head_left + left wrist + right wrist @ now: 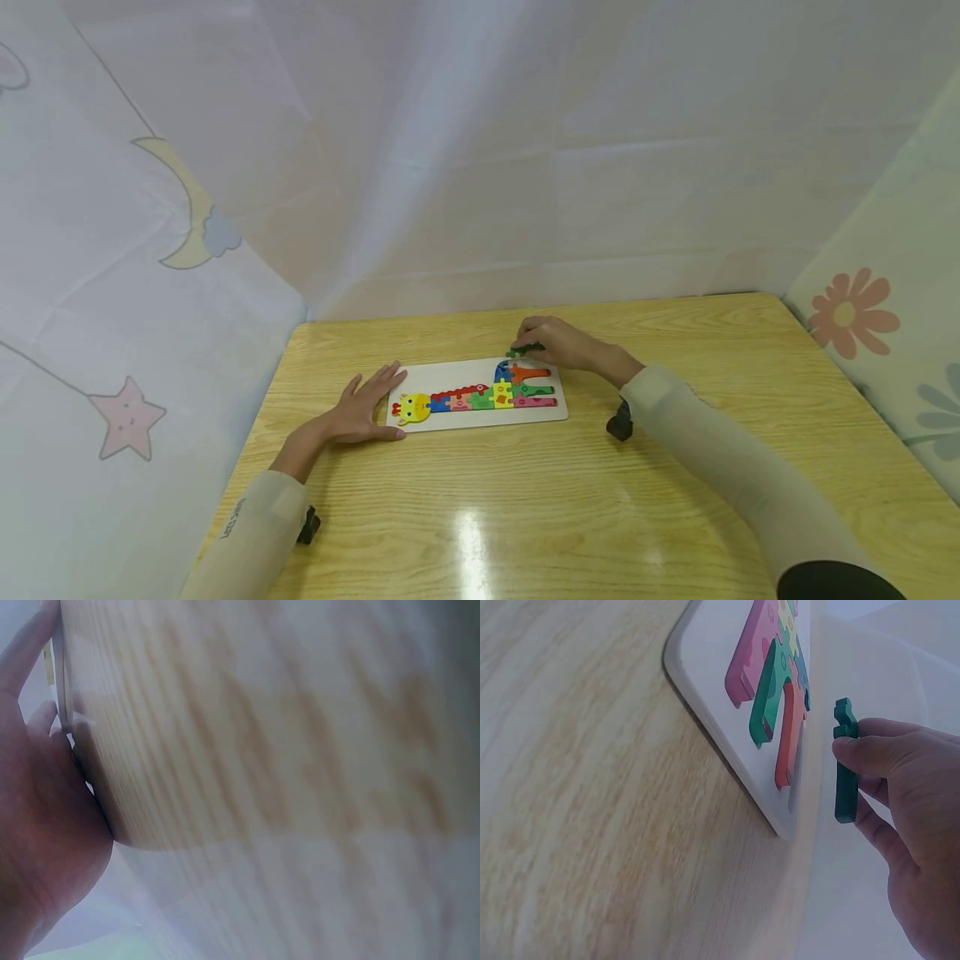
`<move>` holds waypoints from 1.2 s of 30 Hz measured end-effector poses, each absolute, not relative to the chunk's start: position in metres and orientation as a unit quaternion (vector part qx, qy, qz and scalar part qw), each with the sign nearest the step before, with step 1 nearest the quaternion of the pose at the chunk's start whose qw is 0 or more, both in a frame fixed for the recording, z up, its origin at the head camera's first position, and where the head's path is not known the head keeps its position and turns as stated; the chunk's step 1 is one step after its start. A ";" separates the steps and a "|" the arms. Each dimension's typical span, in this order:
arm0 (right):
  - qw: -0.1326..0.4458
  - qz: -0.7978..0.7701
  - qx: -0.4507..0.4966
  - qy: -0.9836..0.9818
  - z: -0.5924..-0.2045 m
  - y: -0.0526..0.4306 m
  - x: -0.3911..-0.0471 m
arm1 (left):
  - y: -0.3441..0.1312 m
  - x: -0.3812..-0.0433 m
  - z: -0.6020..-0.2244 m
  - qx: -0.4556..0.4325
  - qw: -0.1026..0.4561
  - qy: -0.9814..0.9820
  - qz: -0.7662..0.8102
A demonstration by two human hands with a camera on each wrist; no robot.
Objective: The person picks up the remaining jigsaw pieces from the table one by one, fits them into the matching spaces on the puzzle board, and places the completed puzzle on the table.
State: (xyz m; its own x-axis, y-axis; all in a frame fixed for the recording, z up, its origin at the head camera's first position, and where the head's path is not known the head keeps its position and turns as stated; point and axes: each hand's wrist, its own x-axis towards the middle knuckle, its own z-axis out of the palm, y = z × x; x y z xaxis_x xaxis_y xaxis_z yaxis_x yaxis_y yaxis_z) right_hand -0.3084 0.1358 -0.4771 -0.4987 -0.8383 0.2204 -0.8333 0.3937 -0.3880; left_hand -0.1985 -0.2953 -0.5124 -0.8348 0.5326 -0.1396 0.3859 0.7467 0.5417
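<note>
A white puzzle board [431,377] lies on the wooden table, bearing a colourful giraffe [481,398] made of interlocking pieces. The giraffe's yellow head [414,408] points left, and its legs, among them an orange leg piece [787,742], point right. My left hand [362,412] is spread at the board's left end, with fingers and thumb straight along its edge. Above the board's upper right edge, my right hand [561,342] pinches a dark green puzzle piece [846,780] between thumb and fingers. That piece is held upright, apart from the board in the right wrist view.
The wooden table [420,500] extends around the board on all sides. Behind it and at both sides hang pale printed cloths [600,167]. Dark wrist devices [620,422] show beneath the sleeves.
</note>
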 end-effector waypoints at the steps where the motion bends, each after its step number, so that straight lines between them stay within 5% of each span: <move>1: 0.005 -0.229 -0.501 0.834 -0.477 0.135 -0.308 | -0.295 -0.198 -0.512 0.248 0.145 0.923 0.254; 36: 0.049 -0.209 -0.492 0.844 -0.490 0.129 -0.309 | -0.293 -0.200 -0.510 0.242 0.155 0.926 0.247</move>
State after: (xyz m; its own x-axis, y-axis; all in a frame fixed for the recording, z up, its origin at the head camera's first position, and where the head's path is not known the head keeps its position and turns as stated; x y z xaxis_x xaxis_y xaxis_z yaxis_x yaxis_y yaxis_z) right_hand -0.3095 0.1285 -0.4896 -0.5108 -0.8510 0.1223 -0.8099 0.4287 -0.4003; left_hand -0.2005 -0.2931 -0.5100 -0.8352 0.5240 -0.1671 0.3711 0.7611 0.5320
